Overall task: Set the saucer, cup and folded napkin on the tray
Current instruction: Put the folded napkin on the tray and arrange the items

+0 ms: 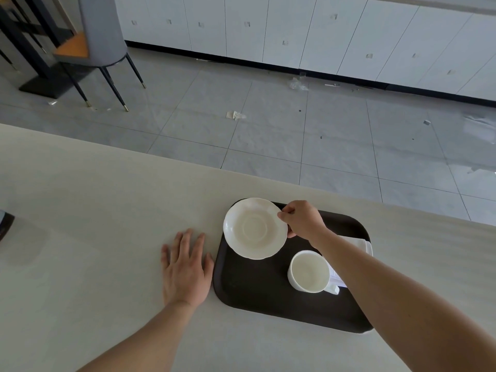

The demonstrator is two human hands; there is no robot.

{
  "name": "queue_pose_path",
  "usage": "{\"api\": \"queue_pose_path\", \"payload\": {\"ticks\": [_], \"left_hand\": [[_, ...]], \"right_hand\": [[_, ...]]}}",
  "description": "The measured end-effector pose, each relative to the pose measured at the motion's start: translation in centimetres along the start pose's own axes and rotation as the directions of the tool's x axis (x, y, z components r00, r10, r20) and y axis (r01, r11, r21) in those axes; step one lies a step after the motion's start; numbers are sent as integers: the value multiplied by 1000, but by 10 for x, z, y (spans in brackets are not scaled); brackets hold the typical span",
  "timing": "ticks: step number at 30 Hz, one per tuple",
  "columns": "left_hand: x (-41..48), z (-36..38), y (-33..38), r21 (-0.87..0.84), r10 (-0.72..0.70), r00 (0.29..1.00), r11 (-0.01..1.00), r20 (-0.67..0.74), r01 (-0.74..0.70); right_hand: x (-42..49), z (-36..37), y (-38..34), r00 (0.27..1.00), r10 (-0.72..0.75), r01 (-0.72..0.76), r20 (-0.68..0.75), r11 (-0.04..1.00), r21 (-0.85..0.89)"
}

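A dark brown tray (pixel 257 288) lies on the pale counter. My right hand (pixel 303 220) pinches the right rim of a white saucer (pixel 255 228), which sits over the tray's far left corner; whether it rests on the tray or hovers just above it I cannot tell. A white cup (pixel 308 271) stands upright on the tray, its handle toward me. A folded white napkin (pixel 359 244) lies on the tray's right side, partly hidden by my right forearm. My left hand (pixel 185 267) rests flat on the counter, fingers spread, just left of the tray.
The counter's (pixel 94 210) far edge runs just behind the tray, with grey tiled floor beyond it. A dark object (pixel 5 224) sits at the counter's left edge. A grey chair (pixel 104 36) and white cabinets (pixel 295 28) stand across the floor.
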State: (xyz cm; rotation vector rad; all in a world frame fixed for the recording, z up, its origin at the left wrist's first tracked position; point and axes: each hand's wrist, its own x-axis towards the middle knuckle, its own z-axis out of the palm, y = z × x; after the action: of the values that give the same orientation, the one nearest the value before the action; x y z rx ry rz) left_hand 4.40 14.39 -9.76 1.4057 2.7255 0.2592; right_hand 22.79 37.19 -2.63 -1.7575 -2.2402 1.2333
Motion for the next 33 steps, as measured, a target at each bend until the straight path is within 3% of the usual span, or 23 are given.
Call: {"api": "queue_pose_path", "payload": {"ticks": [4, 9, 13, 19, 29, 31, 33], "left_hand": [[0, -1, 1, -3, -3, 1000, 1000, 7, 3], [-1, -4, 2, -4, 1, 1000, 1000, 9, -1], [-2, -5, 3, -17, 2, 1000, 1000, -4, -2], [-2, -5, 4, -44, 1, 1000, 999, -23, -2], [-2, -1, 0, -64, 15, 998, 998, -61, -19], [-2, 0, 0, -75, 18, 997, 997, -69, -23], [-2, 1, -1, -69, 14, 998, 997, -64, -19]], "right_hand": [[-21, -19, 6, 1000, -22, 22, -7, 999, 24], [-88, -45, 51, 985, -3, 29, -173, 988, 149], [-144, -50, 88, 962, 15, 0, -272, 998, 56], [-172, -23, 103, 983, -76, 57, -166, 992, -114], [-163, -2, 99, 883, -291, 223, -368, 951, -215], [-163, 7, 98, 846, -284, 221, -451, 957, -188], [-161, 16, 95, 838, -185, 167, -513, 983, -81]]}}
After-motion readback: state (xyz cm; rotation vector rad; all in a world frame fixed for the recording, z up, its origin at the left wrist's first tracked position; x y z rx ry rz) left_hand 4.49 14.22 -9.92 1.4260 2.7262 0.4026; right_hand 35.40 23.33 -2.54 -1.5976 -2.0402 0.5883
